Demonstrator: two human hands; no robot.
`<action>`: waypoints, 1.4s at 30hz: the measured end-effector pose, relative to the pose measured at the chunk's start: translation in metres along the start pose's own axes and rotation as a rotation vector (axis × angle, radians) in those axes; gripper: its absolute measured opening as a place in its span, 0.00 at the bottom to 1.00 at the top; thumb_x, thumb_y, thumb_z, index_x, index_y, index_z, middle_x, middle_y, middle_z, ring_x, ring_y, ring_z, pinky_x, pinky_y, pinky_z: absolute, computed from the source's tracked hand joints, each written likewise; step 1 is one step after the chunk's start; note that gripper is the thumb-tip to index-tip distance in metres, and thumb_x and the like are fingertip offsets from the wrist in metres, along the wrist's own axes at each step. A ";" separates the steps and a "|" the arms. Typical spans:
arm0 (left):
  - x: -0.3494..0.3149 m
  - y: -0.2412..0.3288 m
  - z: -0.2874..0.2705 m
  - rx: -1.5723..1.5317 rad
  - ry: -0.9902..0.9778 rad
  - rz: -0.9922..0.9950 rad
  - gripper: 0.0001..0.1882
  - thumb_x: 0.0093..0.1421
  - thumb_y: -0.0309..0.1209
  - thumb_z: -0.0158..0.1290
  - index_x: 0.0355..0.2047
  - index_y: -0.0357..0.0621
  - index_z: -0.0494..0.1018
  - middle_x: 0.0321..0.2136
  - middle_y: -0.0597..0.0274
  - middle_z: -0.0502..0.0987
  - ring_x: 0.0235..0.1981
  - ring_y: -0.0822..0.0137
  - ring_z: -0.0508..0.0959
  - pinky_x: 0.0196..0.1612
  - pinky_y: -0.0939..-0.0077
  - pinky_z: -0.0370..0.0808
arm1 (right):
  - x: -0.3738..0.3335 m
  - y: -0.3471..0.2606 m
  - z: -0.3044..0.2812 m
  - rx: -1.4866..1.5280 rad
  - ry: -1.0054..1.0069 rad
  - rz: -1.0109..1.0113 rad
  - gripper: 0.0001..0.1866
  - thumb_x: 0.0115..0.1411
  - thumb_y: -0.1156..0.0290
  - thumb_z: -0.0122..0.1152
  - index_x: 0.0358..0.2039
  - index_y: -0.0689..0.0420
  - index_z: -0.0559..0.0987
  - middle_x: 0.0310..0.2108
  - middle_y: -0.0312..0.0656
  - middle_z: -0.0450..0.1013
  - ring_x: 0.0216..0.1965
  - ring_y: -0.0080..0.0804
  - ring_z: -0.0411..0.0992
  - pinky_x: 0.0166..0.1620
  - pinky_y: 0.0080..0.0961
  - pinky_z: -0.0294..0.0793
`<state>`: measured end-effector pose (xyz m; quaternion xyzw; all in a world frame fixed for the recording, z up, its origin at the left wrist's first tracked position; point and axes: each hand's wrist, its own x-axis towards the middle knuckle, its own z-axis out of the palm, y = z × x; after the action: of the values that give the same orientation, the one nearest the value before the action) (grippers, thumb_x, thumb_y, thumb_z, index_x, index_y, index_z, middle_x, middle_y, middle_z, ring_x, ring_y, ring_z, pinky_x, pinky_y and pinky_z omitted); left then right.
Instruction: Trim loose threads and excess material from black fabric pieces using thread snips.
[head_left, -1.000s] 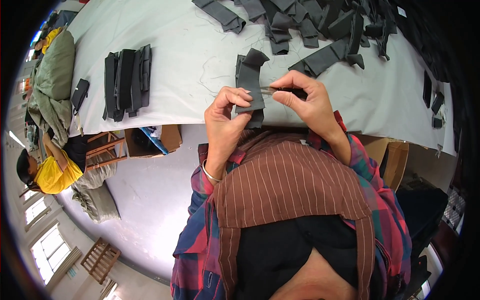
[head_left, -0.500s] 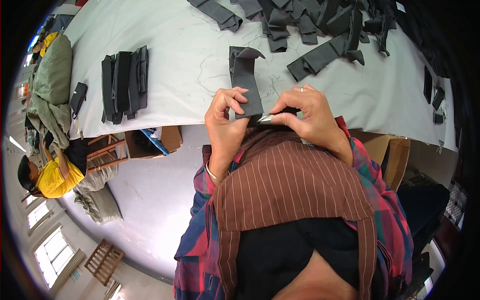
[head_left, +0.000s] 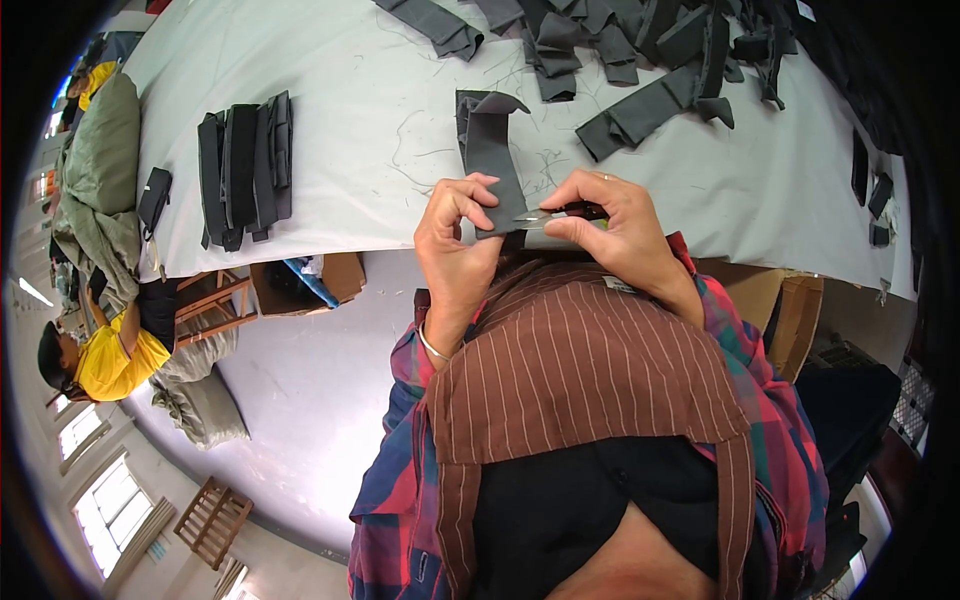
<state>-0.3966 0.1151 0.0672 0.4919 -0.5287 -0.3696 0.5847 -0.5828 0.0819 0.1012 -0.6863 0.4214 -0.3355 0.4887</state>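
Note:
My left hand (head_left: 456, 222) pinches the near end of a dark grey fabric strip (head_left: 490, 150) between thumb and fingers at the table's near edge. The strip's far end lies on the white cloth, with one flap curling up. In my right hand (head_left: 612, 222) is a pair of small thread snips (head_left: 540, 215) with pointed metal blades and a dark handle. Their blades are slightly apart, and the tips reach the strip's right edge beside my left fingers. Whether a thread lies between the blades is too small to tell.
A neat stack of dark strips (head_left: 245, 170) lies on the left of the white-covered table (head_left: 340, 150). Loose strips (head_left: 640, 110) are heaped at the far right. Loose threads lie around the middle. At left sits a person in a yellow shirt (head_left: 122, 358).
The snips have opened out and turned, so their blades now point left onto the strip's edge instead of down beside its corner. My right hand has shifted slightly; the left keeps its pinch.

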 end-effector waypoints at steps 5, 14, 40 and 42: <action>0.000 -0.003 0.000 0.037 -0.006 0.015 0.15 0.35 0.09 0.48 0.20 0.40 0.62 0.29 0.59 0.70 0.42 0.56 0.76 0.47 0.69 0.70 | 0.001 0.007 -0.001 0.085 -0.013 0.056 0.10 0.52 0.72 0.65 0.33 0.62 0.78 0.28 0.36 0.74 0.30 0.20 0.69 0.36 0.18 0.68; 0.005 -0.003 0.011 0.062 -0.064 0.078 0.14 0.38 0.11 0.53 0.20 0.41 0.63 0.30 0.57 0.70 0.41 0.58 0.76 0.45 0.70 0.71 | 0.021 0.015 0.012 0.509 -0.162 0.296 0.08 0.56 0.71 0.63 0.33 0.61 0.77 0.24 0.28 0.68 0.28 0.12 0.62 0.32 0.15 0.62; -0.009 0.015 -0.006 -0.967 -0.099 -0.632 0.13 0.61 0.23 0.48 0.47 0.35 0.67 0.38 0.62 0.75 0.37 0.76 0.74 0.40 0.85 0.70 | 0.001 0.004 0.013 -0.387 0.050 -0.476 0.15 0.36 0.82 0.59 0.27 0.50 0.78 0.21 0.31 0.70 0.21 0.32 0.68 0.25 0.26 0.62; -0.007 0.026 0.004 -0.908 -0.034 -0.644 0.12 0.61 0.23 0.48 0.46 0.35 0.68 0.38 0.62 0.75 0.38 0.76 0.74 0.42 0.84 0.70 | 0.001 0.003 0.012 -0.389 0.058 -0.460 0.13 0.38 0.80 0.60 0.26 0.49 0.77 0.20 0.31 0.69 0.20 0.33 0.67 0.25 0.26 0.63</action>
<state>-0.4036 0.1278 0.0900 0.3210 -0.1486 -0.7283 0.5869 -0.5722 0.0850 0.0953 -0.8346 0.3249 -0.3699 0.2470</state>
